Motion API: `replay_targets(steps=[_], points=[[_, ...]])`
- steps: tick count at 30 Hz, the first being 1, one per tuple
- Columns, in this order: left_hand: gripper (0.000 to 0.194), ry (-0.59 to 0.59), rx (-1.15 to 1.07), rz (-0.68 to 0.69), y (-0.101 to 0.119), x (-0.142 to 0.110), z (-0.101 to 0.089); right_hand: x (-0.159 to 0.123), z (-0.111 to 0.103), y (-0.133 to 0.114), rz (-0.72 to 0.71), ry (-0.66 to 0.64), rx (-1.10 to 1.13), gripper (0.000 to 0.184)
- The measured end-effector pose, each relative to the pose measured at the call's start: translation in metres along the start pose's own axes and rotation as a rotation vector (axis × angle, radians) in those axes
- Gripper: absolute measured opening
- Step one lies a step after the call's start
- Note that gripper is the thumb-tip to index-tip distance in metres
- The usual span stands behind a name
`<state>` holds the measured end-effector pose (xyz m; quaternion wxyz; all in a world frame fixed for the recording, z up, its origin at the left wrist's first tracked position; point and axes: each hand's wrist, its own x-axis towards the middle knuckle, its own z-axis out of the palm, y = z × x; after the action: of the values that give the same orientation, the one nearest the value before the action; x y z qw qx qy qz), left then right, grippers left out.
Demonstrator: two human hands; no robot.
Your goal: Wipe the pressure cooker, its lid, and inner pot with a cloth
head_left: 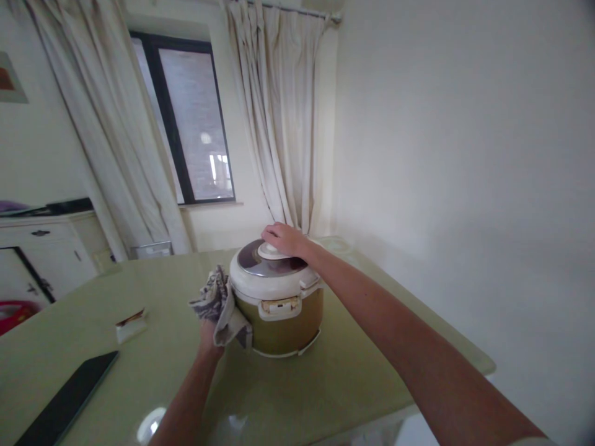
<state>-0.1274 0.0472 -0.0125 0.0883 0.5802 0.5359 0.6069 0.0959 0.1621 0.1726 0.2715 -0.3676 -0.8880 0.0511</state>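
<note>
A rice cooker (283, 322) with a white rim, a dark shiny lid top and a gold-green body stands upright on the table. My right hand (284, 239) rests over the pale handle (271, 251) on its lid, fingers bent over the far side; whether they grip it is hidden. A grey and white patterned cloth (222, 306) is bunched in my left hand (211, 334), pressed against the cooker's left side. Most of the left fingers are covered by the cloth. The cooker's lid is down.
The green table (176, 291) carries a dark flat slab (67, 399) and a small white packet (131, 325) on the left. A wall (455, 155) borders the right side. Behind are curtains (283, 111), a window (198, 124) and a white cabinet (60, 248).
</note>
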Motion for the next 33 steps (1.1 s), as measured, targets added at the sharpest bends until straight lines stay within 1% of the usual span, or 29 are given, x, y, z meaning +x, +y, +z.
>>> replay_targets(steps=[2,3,4,5,6,8,10,11,12,14,16,18,20,22,24,26,27,31,33], points=[[0.065,0.159,-0.046,-0.045,0.003,-0.015,0.007,0.000,0.000,0.000,-0.002,-0.001,-0.009,0.040],[0.064,0.218,-0.063,-0.043,0.008,-0.019,0.010,0.000,0.001,0.000,-0.001,-0.001,-0.013,0.040],[0.063,0.247,-0.067,-0.009,0.015,-0.020,0.011,0.000,0.002,0.001,0.000,0.001,-0.017,0.040],[0.064,0.246,-0.050,0.058,0.025,-0.019,0.011,0.000,0.002,0.001,0.000,0.007,-0.019,0.040],[0.066,0.209,-0.012,0.149,0.035,-0.016,0.009,0.000,0.003,0.001,0.001,0.014,-0.019,0.039],[0.071,0.085,0.098,0.361,0.057,-0.008,0.002,-0.001,0.003,0.001,-0.002,0.021,-0.012,0.038],[0.071,-0.046,0.193,0.548,0.072,-0.002,-0.007,-0.001,0.003,0.000,0.003,0.016,-0.004,0.038],[0.068,-0.092,0.222,0.612,0.076,-0.002,-0.009,-0.002,0.002,-0.001,0.012,0.012,-0.001,0.038],[0.064,-0.113,0.239,0.656,0.076,-0.002,-0.010,-0.002,0.001,-0.002,0.023,0.008,0.003,0.037],[0.054,-0.082,0.254,0.687,0.066,-0.010,-0.007,-0.003,0.000,-0.004,0.043,0.005,0.016,0.037],[0.047,0.021,0.253,0.653,0.046,-0.023,0.002,-0.004,-0.002,-0.005,0.048,0.000,0.026,0.038],[0.043,0.140,0.237,0.575,0.025,-0.039,0.012,-0.005,-0.002,-0.006,0.050,-0.003,0.027,0.040],[0.040,0.213,0.228,0.471,0.011,-0.053,0.018,-0.006,-0.002,-0.006,0.061,-0.002,0.022,0.042],[0.040,0.210,0.229,0.392,0.009,-0.061,0.019,-0.007,-0.003,-0.007,0.072,0.000,0.019,0.042],[0.041,0.185,0.222,0.351,0.017,-0.058,0.016,-0.007,-0.003,-0.008,0.072,0.003,0.019,0.041],[0.045,0.193,0.167,0.305,0.030,-0.044,0.012,-0.008,-0.004,-0.008,0.076,0.008,0.022,0.040],[0.048,0.199,0.104,0.255,0.036,-0.033,0.010,-0.008,-0.004,-0.009,0.081,0.008,0.024,0.040],[0.050,0.187,-0.263,-0.098,0.052,0.032,-0.001,-0.008,-0.003,-0.008,0.077,0.010,0.010,0.040],[0.050,0.103,-0.293,-0.131,0.056,0.062,-0.010,-0.008,-0.002,-0.007,0.071,0.015,-0.010,0.041]])
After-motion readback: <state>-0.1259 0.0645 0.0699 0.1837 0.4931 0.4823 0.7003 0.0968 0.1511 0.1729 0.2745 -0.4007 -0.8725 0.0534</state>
